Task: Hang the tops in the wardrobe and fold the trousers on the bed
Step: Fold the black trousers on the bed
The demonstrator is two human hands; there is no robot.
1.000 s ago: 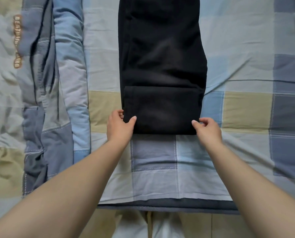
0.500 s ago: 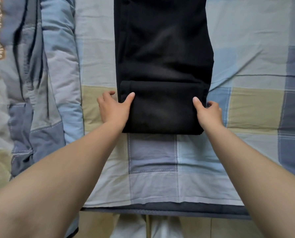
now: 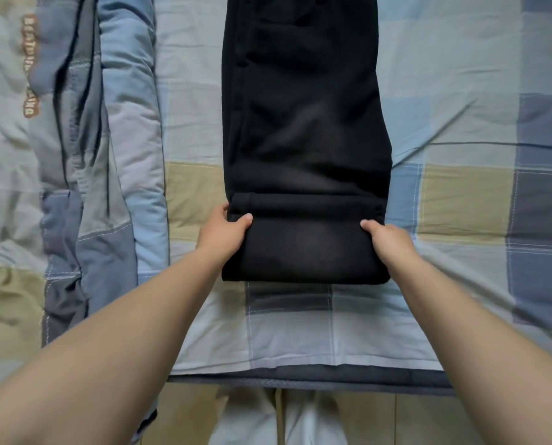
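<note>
Black trousers (image 3: 303, 123) lie lengthwise on the checked bed sheet (image 3: 461, 200), their near end doubled over into a thick fold (image 3: 303, 242). My left hand (image 3: 223, 229) grips the left side of that fold, thumb on top and fingers curled round the edge. My right hand (image 3: 387, 236) grips the right side, thumb on top; its fingers are hidden under the cloth. The far end of the trousers runs out of view at the top.
A rolled patchwork quilt (image 3: 101, 155) lies along the left of the bed. The bed's near edge (image 3: 300, 377) crosses the bottom, with wooden floor and my pale trouser legs (image 3: 281, 419) below it.
Both hands have moved from the fold's near corners forward along its sides to its far edge and now grip it there. The folded end looks thicker.
</note>
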